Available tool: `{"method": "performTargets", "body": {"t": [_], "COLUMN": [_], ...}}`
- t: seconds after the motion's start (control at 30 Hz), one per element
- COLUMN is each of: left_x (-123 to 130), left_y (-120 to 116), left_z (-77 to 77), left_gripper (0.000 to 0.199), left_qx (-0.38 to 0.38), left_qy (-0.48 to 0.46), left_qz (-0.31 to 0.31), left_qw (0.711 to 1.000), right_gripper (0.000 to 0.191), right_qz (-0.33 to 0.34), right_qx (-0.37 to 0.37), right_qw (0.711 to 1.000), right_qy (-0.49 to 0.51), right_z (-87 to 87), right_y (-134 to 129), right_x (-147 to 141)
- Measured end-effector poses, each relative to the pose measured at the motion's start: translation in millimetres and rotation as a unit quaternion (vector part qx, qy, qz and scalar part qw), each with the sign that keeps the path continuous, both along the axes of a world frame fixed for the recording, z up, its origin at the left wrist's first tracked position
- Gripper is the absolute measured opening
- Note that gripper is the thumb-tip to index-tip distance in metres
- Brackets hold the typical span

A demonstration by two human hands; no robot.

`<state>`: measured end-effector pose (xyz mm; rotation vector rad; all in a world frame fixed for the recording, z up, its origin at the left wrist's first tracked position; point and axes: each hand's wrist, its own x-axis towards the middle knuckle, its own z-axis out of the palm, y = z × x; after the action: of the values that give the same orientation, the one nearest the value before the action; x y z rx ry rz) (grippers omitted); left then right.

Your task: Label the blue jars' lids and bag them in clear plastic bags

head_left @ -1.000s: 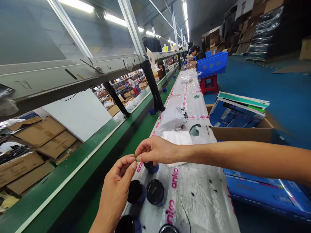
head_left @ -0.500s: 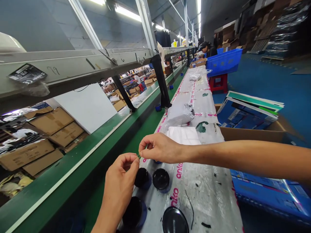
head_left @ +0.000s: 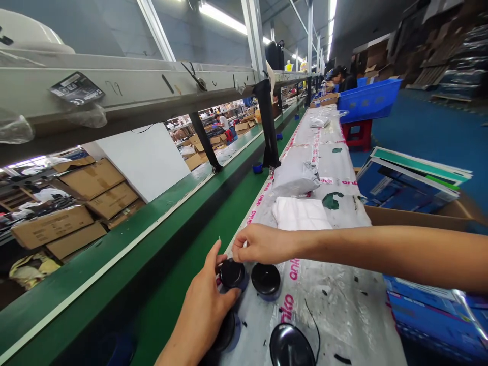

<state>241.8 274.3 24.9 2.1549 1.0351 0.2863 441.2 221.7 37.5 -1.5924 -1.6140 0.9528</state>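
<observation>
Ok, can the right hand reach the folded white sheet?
Probably yes: the right hand sits just short of the folded white sheet, with nothing between them on the plastic-covered bench.

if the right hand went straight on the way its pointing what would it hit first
Probably the left thumb, just ahead of the right hand. The black round cap sits just below that line, close under the right fingertips, though depth is hard to judge from this view.

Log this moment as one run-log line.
left hand: on black cap | right hand: just above cap | surface: anko plastic sheet
</observation>
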Motion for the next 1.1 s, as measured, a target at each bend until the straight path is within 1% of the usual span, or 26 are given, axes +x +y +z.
{"method": "performTargets", "body": {"t": [0.17, 0.3, 0.43, 0.67, 1.1], "left_x": [7.0, 9.8, 10.8, 12.4, 11.9], "left_y": [-0.2, -4.9, -10.2, -15.8, -21.5], "left_z": [-4.9, -8.5, -8.0, -8.8, -8.2], "left_gripper": [0.096, 0.094, 0.092, 0.09, 0.087], "left_qx": [0.016, 0.057, 0.09, 0.122, 0.137], "left_qy": [-0.004, 0.011, 0.03, 0.057, 0.053], "left_qz": [0.031, 0.052, 0.043, 0.051, 0.047], "left_qw": [0.999, 0.997, 0.995, 0.99, 0.988], "right_gripper": [0.015, 0.015, 0.014, 0.015, 0.017], "right_qz": [0.025, 0.045, 0.054, 0.054, 0.062], "right_qx": [-0.045, -0.073, -0.071, -0.072, -0.043], "right_qw": [0.996, 0.992, 0.989, 0.986, 0.982], "right_qy": [-0.071, -0.098, -0.116, -0.137, -0.176], "right_z": [2.9, 6.9, 8.5, 10.2, 7.7], "right_y": [2.4, 2.3, 2.2, 2.0, 2.4], "right_x": [-3.2, -4.1, -5.5, -10.7, -11.2]}}
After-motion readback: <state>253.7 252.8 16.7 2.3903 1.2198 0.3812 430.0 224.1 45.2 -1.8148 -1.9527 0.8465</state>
